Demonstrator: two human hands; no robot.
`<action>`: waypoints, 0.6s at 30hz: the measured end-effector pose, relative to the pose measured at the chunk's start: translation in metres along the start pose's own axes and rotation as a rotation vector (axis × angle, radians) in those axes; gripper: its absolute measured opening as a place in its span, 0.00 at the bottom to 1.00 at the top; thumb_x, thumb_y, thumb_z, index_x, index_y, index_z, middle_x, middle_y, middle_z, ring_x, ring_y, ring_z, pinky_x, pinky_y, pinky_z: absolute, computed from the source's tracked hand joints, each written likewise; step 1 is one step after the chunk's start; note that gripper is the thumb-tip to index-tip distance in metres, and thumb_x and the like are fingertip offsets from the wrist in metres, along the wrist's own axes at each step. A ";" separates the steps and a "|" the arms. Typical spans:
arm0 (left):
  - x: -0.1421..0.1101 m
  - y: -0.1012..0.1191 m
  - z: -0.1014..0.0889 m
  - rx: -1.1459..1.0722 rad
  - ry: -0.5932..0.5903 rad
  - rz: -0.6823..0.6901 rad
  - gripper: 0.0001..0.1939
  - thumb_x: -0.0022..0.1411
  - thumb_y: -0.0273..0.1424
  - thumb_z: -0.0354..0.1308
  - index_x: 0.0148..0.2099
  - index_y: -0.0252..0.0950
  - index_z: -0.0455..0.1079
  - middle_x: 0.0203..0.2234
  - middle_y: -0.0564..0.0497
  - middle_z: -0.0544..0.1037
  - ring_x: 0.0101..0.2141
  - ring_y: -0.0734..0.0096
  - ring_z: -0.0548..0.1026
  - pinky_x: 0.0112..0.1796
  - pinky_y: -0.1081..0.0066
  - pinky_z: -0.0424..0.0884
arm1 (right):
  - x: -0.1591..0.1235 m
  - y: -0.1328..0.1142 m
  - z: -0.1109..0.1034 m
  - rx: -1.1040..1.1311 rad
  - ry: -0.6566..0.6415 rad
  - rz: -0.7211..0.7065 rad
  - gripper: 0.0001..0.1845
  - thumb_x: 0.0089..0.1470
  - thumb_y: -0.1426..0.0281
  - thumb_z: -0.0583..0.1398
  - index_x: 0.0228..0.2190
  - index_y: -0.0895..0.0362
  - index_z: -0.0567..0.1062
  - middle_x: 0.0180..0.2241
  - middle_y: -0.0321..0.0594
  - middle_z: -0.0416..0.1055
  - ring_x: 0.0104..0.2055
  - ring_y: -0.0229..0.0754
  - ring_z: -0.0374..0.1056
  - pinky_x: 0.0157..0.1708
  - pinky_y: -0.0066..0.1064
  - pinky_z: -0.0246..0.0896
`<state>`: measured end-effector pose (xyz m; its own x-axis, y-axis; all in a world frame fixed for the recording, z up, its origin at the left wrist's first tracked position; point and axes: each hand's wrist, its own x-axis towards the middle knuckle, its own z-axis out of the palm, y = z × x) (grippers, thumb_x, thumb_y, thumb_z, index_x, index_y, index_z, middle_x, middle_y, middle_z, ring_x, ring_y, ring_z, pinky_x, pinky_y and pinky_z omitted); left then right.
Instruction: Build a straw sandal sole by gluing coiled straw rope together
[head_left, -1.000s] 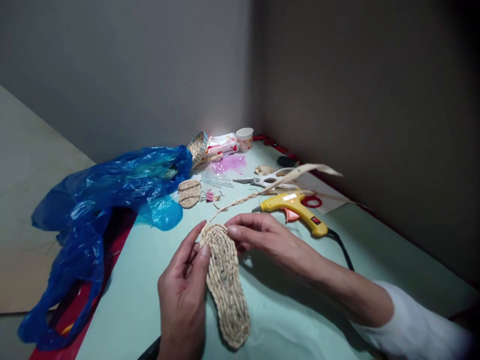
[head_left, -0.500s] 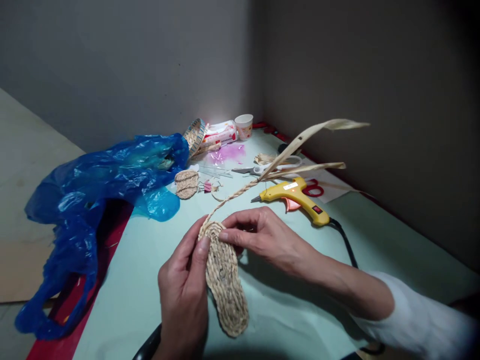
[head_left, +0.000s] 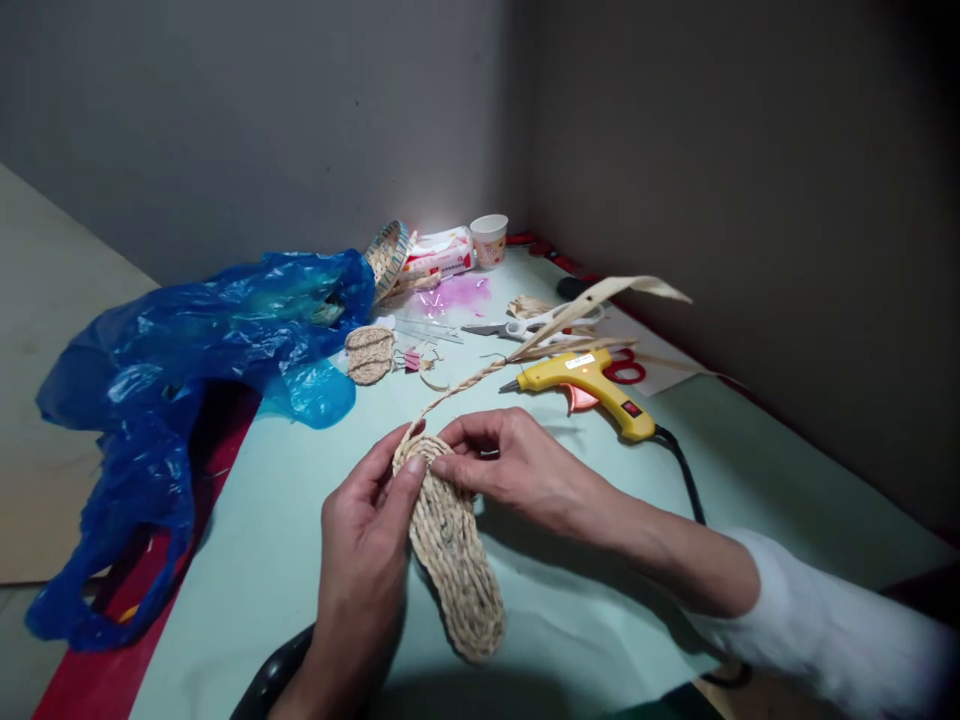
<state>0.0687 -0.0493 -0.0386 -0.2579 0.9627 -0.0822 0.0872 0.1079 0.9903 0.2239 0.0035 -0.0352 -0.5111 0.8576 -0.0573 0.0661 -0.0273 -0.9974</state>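
Between my two hands is a sole-shaped piece of coiled straw braid (head_left: 459, 560), its far end pinched and its near end tilted down over the table. My left hand (head_left: 371, 520) grips the left edge, thumb on top near the far end. My right hand (head_left: 517, 465) pinches the far right edge with thumb and fingers; its fingertips underneath are hidden. From the far end a twisted straw cord (head_left: 465, 385) runs up and right, splitting into loose flat straw strips (head_left: 570, 315). Just beyond my right hand lies a yellow hot glue gun (head_left: 592, 385) with a small light lit.
A blue plastic bag (head_left: 225, 320) spreads over the left side. Farther back are a small woven basket (head_left: 388, 258), a tissue pack (head_left: 442, 252), a paper cup (head_left: 490, 242), white-handled scissors (head_left: 521, 328), red-handled scissors (head_left: 626, 368) and an oval woven piece (head_left: 369, 355). The glue gun's black cable (head_left: 682, 470) trails right.
The loose strips have swung down and left toward the glue gun. The sole's near end has shifted slightly right, and my left thumb has moved further onto its far end.
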 end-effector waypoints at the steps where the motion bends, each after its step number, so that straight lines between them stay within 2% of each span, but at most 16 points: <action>1: 0.000 -0.001 0.000 0.003 0.003 0.001 0.20 0.61 0.40 0.66 0.54 0.42 0.77 0.52 0.49 0.81 0.53 0.55 0.76 0.53 0.63 0.69 | 0.000 0.001 0.000 -0.008 0.006 0.009 0.06 0.55 0.70 0.62 0.28 0.60 0.76 0.22 0.29 0.63 0.24 0.32 0.55 0.23 0.26 0.49; 4: 0.002 -0.003 0.001 -0.001 0.005 -0.020 0.21 0.59 0.40 0.67 0.54 0.40 0.77 0.50 0.48 0.82 0.52 0.54 0.77 0.53 0.62 0.69 | 0.001 0.003 0.002 -0.010 0.013 0.024 0.07 0.54 0.71 0.63 0.26 0.60 0.75 0.21 0.29 0.62 0.24 0.32 0.54 0.22 0.26 0.47; 8: 0.005 0.001 0.004 -0.105 -0.014 -0.048 0.23 0.58 0.39 0.69 0.54 0.38 0.77 0.50 0.48 0.82 0.53 0.57 0.76 0.53 0.67 0.69 | 0.003 0.008 0.003 0.096 0.011 0.003 0.06 0.53 0.72 0.63 0.27 0.61 0.75 0.21 0.31 0.64 0.24 0.33 0.56 0.24 0.26 0.49; 12: 0.004 0.008 0.003 -0.302 -0.175 -0.161 0.22 0.64 0.42 0.62 0.56 0.39 0.75 0.51 0.48 0.81 0.52 0.58 0.76 0.50 0.67 0.71 | 0.006 0.011 -0.001 0.127 0.062 -0.038 0.08 0.56 0.68 0.61 0.30 0.61 0.75 0.23 0.32 0.66 0.26 0.35 0.59 0.27 0.28 0.52; 15: 0.003 0.008 0.001 -0.265 -0.319 -0.254 0.19 0.63 0.38 0.64 0.54 0.36 0.77 0.47 0.45 0.83 0.46 0.56 0.79 0.44 0.66 0.73 | 0.009 0.009 -0.007 0.116 0.124 -0.096 0.11 0.58 0.65 0.60 0.29 0.59 0.73 0.24 0.32 0.64 0.27 0.35 0.57 0.28 0.28 0.52; 18: 0.004 0.004 0.000 -0.236 -0.352 -0.275 0.19 0.61 0.35 0.65 0.53 0.34 0.78 0.42 0.44 0.84 0.42 0.57 0.80 0.42 0.66 0.73 | 0.011 0.006 -0.012 0.120 0.111 -0.157 0.18 0.63 0.58 0.57 0.27 0.58 0.71 0.26 0.32 0.61 0.29 0.36 0.57 0.30 0.28 0.53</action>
<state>0.0675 -0.0448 -0.0346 0.1030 0.9363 -0.3359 -0.1686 0.3492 0.9218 0.2286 0.0186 -0.0409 -0.4097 0.9071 0.0970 -0.1128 0.0552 -0.9921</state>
